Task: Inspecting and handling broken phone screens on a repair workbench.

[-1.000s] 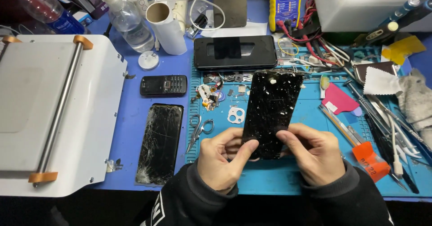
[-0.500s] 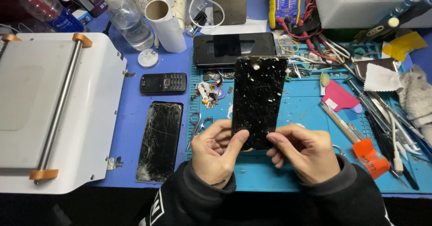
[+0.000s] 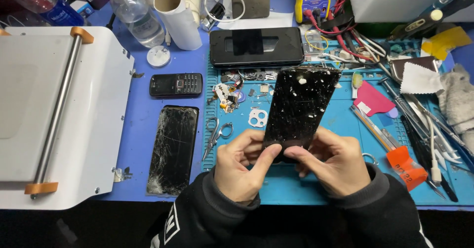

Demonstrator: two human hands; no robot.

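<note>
both hands pinch a black phone panel above the blue mat

the left hand (image 3: pixel 242 166) and right hand (image 3: pixel 332 161) each clamp the near end of a black phone panel (image 3: pixel 300 107), thumbs on top, fingers tucked behind, so the grip is narrow and closed on the panel from both sides. the panel stands up off the bench, tilted slightly right, its far end reaching toward the black phone (image 3: pixel 256 47) that lies flat at the far side. white flecks dot the panel's dark face; whether they are glue or glass chips is hard to make out. the panel's near edge is hidden under the thumbs, and the fingers behind it are out of sight.

under the hands lies a blue work mat (image 3: pixel 340 129) on a blue bench. just left of the mat, a cracked screen (image 3: pixel 174 149) lies flat, with a small keypad phone (image 3: pixel 176 84) beyond it. scissors (image 3: pixel 216 134) rest at the mat's left edge, near the left hand. a white machine (image 3: pixel 59 114) with a metal roller bar fills the left side, cut off by the frame. far left, a paper roll (image 3: pixel 177 17) stands beside a clear bottle (image 3: pixel 132 12). on the right, an orange-handled tool (image 3: pixel 390 147) and a pink pick (image 3: pixel 373 100) lie among a tangle of tweezers and cables too crowded to sort. dark sleeves cover both wrists at the near edge.
</note>
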